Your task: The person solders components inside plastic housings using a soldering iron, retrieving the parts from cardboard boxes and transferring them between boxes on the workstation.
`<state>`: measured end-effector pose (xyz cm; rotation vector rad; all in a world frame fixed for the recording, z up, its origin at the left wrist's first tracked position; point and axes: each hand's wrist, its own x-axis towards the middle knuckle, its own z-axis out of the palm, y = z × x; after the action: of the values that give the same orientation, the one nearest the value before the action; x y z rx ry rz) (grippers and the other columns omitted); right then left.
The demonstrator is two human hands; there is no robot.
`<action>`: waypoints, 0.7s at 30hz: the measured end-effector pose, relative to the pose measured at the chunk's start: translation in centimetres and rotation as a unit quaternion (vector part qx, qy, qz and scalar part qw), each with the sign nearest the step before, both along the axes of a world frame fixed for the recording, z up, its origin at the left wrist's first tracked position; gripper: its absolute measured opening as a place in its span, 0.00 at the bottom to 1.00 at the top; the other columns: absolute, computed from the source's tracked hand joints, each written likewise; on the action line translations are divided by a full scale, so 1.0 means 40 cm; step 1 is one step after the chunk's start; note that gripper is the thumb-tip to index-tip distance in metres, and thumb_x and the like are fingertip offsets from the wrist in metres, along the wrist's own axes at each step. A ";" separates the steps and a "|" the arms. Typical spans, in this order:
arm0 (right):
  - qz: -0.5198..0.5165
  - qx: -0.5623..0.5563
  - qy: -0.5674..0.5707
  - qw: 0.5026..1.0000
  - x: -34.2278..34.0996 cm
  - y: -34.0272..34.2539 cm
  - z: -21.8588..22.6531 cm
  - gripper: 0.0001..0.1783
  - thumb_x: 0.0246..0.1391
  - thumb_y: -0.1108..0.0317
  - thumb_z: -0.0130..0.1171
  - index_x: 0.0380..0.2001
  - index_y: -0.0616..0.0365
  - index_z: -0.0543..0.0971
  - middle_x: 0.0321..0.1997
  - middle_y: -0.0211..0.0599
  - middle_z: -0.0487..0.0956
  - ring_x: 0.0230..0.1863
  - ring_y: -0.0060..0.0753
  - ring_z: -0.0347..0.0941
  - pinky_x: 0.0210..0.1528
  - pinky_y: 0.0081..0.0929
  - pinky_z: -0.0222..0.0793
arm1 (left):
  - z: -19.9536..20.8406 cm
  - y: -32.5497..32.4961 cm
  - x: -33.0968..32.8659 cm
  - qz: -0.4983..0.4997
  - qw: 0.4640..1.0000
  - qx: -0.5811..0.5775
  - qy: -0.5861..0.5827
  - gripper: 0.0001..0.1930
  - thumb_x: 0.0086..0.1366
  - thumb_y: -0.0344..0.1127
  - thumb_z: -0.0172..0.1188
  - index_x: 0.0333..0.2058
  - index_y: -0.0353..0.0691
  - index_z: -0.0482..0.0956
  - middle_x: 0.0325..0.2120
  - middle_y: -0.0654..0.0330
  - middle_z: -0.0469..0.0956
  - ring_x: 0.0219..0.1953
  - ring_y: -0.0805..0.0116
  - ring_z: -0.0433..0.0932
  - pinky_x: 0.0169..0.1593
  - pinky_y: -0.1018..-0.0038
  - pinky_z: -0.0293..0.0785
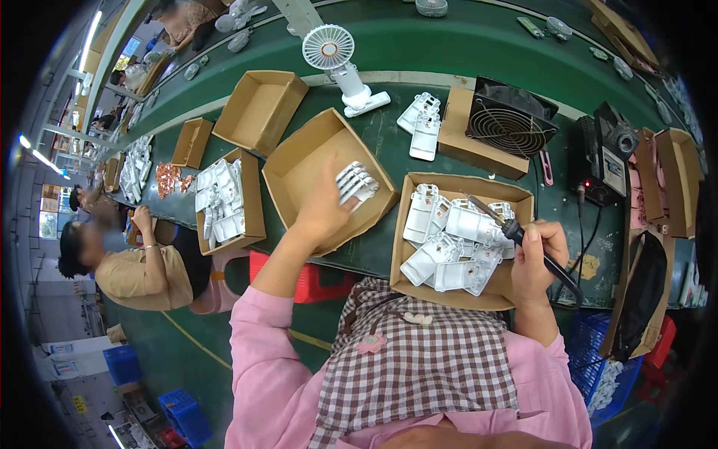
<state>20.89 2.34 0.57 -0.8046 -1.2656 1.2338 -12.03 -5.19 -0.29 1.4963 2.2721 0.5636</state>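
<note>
My left hand (323, 203) reaches into a brown cardboard box, closed on white plastic housings (357, 184) that look like a small stack. Bare cardboard shows in the rest of that box (299, 161). In my right hand (537, 258) is a soldering iron (555, 268), its black handle gripped and its metal tip pointing up and left. The tip hovers over a second cardboard box (465, 298), which holds several white plastic housings (440, 251) lying loosely on one another.
A white handheld fan (329, 49) stands at the back. A black fan (508, 116) and a soldering station (598, 161) with a cable are on the right. Another box of white parts (221, 198) sits left. Beyond it, a person (142, 273) sits at the bench.
</note>
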 end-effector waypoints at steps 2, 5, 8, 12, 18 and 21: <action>0.005 0.006 0.008 1.000 -0.002 0.004 0.002 0.08 0.56 0.72 0.54 0.26 0.59 0.68 0.19 0.26 0.68 0.17 0.12 0.59 0.20 0.13 0.54 | 0.002 -0.005 -0.020 0.031 0.994 0.078 -0.071 0.36 0.52 0.27 0.64 0.58 0.32 0.56 0.44 0.48 0.72 0.44 0.51 0.74 0.51 0.64 0.68; -0.012 -0.006 0.015 1.000 -0.005 0.001 0.005 0.08 0.57 0.72 0.54 0.25 0.59 0.68 0.19 0.26 0.68 0.17 0.12 0.59 0.18 0.13 0.54 | 0.045 0.001 -0.026 0.094 0.869 0.159 -0.458 0.29 0.53 0.26 0.64 0.54 0.37 0.65 0.42 0.57 0.75 0.41 0.66 0.78 0.40 0.72 0.77; -0.020 0.008 0.041 0.999 0.000 0.011 0.002 0.08 0.56 0.72 0.54 0.26 0.59 0.68 0.19 0.27 0.67 0.16 0.13 0.59 0.17 0.13 0.54 | 0.122 0.008 0.079 0.079 0.740 0.204 -0.636 0.24 0.54 0.27 0.61 0.51 0.36 0.67 0.40 0.55 0.75 0.38 0.63 0.78 0.31 0.71 0.79; -0.032 0.007 0.065 0.997 0.002 0.002 0.006 0.09 0.56 0.67 0.55 0.29 0.60 0.68 0.25 0.32 0.70 0.16 0.14 0.61 0.18 0.12 0.57 | 0.118 0.041 0.226 0.062 0.700 0.201 -0.682 0.25 0.54 0.26 0.61 0.51 0.35 0.66 0.40 0.54 0.75 0.39 0.61 0.79 0.31 0.71 0.79; -0.067 0.037 0.095 0.993 -0.004 -0.019 -0.003 0.09 0.56 0.67 0.54 0.36 0.60 0.69 0.26 0.34 0.73 0.19 0.16 0.66 0.23 0.15 0.65 | 0.023 0.101 0.330 0.048 0.697 0.161 -0.697 0.24 0.53 0.21 0.63 0.49 0.35 0.66 0.41 0.58 0.75 0.42 0.71 0.76 0.46 0.73 0.74; -0.018 0.051 0.020 0.998 0.012 -0.019 -0.007 0.05 0.56 0.71 0.55 0.32 0.62 0.71 0.26 0.35 0.75 0.22 0.16 0.68 0.25 0.16 0.65 | 0.024 0.108 0.333 0.046 0.714 0.168 -0.678 0.23 0.53 0.21 0.62 0.48 0.35 0.67 0.40 0.58 0.76 0.40 0.72 0.77 0.45 0.75 0.75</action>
<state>21.37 1.58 0.29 -0.7218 -1.2664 1.1426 1.30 -0.86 0.69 0.5523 1.0373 1.5098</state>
